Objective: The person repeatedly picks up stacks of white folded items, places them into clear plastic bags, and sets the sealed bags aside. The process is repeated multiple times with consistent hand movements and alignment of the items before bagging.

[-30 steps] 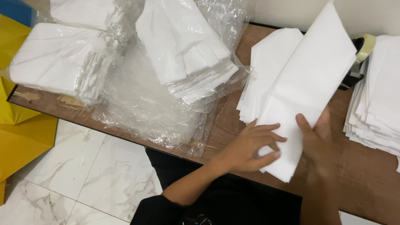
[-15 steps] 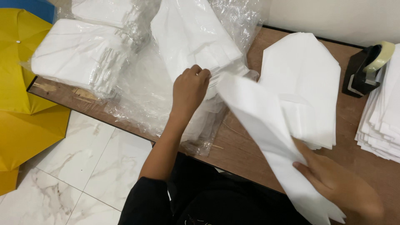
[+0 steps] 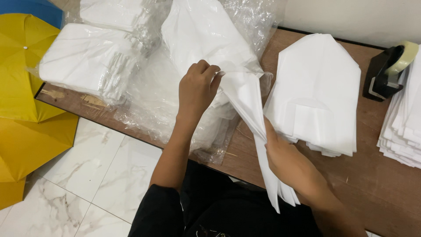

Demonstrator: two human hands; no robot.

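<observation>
Brown wood-grain tabletop, near edge running diagonally, far side against a pale wall. Landmark: the black tape dispenser, standing at the far right on the tabletop. Just left of the dispenser: a fanned stack of folded white sheets, lying flat. Right of the dispenser: another white stack (cut off by the frame edge). Well left of the dispenser: crinkled clear plastic wrap spread over the tabletop, overhanging its near edge, with white bundles lying in it. Below the tabletop: white marble-look tile floor, with yellow umbrellas lying on it at far left.
</observation>
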